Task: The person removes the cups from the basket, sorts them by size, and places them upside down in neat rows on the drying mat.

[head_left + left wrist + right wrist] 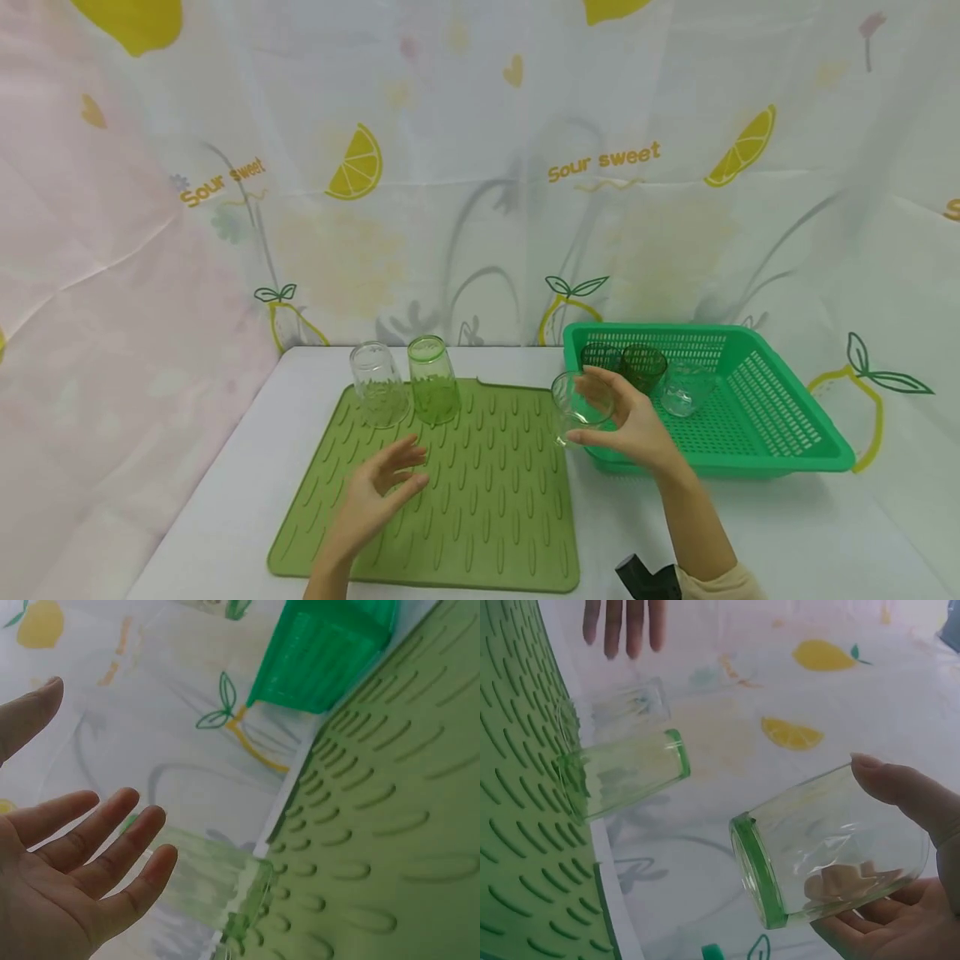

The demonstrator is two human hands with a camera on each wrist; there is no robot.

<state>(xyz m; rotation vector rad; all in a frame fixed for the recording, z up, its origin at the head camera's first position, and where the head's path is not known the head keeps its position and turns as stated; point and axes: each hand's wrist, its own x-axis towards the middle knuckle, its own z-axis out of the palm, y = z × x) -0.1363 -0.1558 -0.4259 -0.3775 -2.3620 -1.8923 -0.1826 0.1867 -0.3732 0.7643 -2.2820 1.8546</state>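
My right hand holds a clear, faintly green drinking glass between thumb and fingers, at the basket's left side. The glass's thick green base points down towards the table, tilted. My left hand hovers over the green ridged drying mat, fingers loosely bent and the thumb apart, holding nothing. Behind it, on the mat's back left part, stand a clear glass and a light green glass, side by side. The green one has its thick base uppermost.
A green plastic basket sits at the right of the white table. Inside it are two dark glasses, one a brown glass, and a clear glass. A lemon-print cloth hangs behind the table.
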